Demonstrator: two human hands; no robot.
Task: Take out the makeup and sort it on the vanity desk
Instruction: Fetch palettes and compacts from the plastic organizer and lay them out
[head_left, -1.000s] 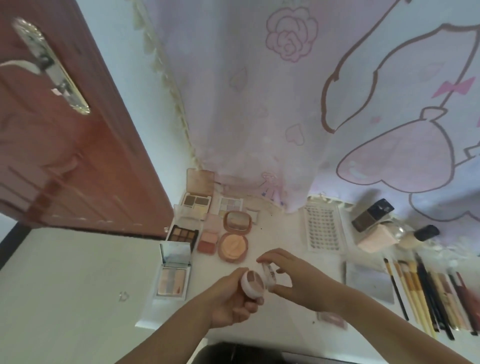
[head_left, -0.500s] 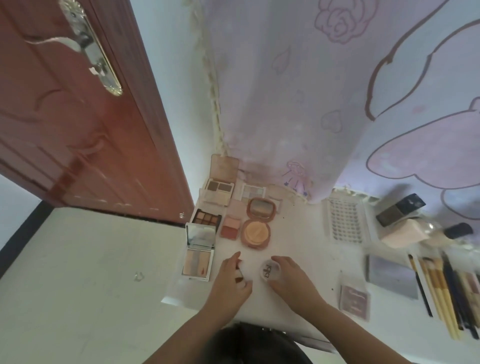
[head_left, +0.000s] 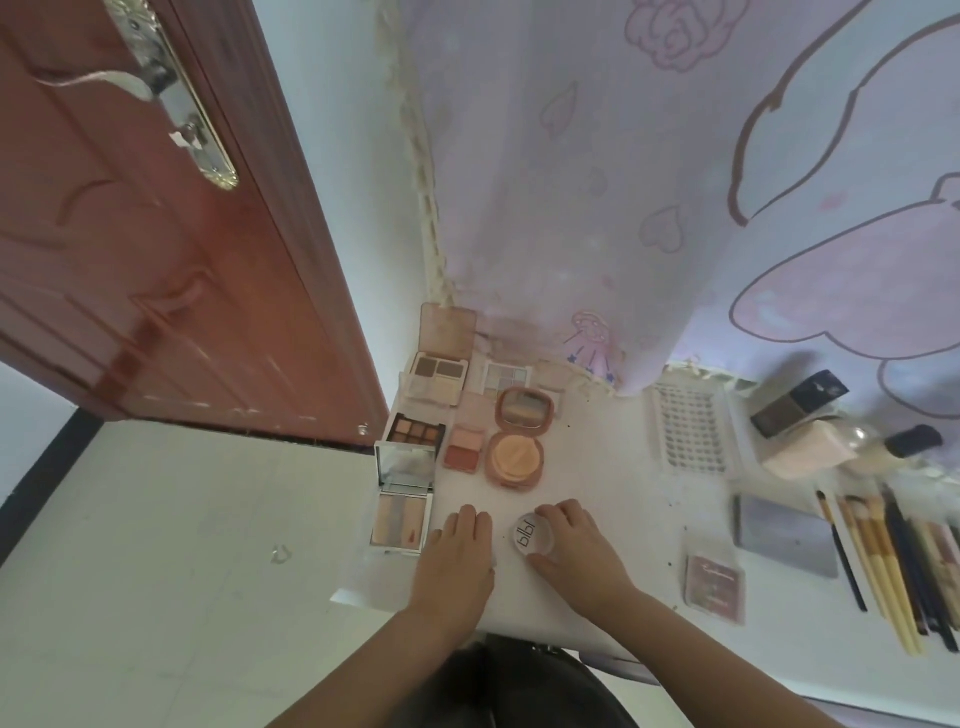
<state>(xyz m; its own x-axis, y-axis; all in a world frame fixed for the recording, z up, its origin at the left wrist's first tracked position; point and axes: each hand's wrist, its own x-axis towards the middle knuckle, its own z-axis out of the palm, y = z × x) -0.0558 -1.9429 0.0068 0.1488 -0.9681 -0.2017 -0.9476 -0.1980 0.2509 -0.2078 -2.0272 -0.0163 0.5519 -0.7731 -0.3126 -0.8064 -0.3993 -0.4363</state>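
Observation:
On the white vanity desk (head_left: 613, 483), my right hand (head_left: 582, 556) pinches a round clear lid (head_left: 530, 536) with dark lettering between thumb and fingers, low over the desk. My left hand (head_left: 457, 551) lies palm down beside it, fingers straight; whatever is under it is hidden. Open makeup sits in rows behind the hands: a mirrored palette (head_left: 402, 519), a nine-pan eyeshadow palette (head_left: 415, 431), a two-tone blush (head_left: 462, 447), a round peach compact (head_left: 514, 457) and a quad palette (head_left: 439, 376).
To the right lie a lash tray (head_left: 691, 431), a small pink palette (head_left: 714, 587), a grey case (head_left: 784, 538), several brushes (head_left: 883, 561) and a dark-capped bottle (head_left: 797, 402). A red door (head_left: 156, 260) stands left; a printed curtain (head_left: 623, 208) hangs behind. A black bag (head_left: 519, 680) is below.
Both hands came down from mid-air to the desk near its front left corner. The round compact's two halves are apart, the lid in my right hand, and my left hand has flattened.

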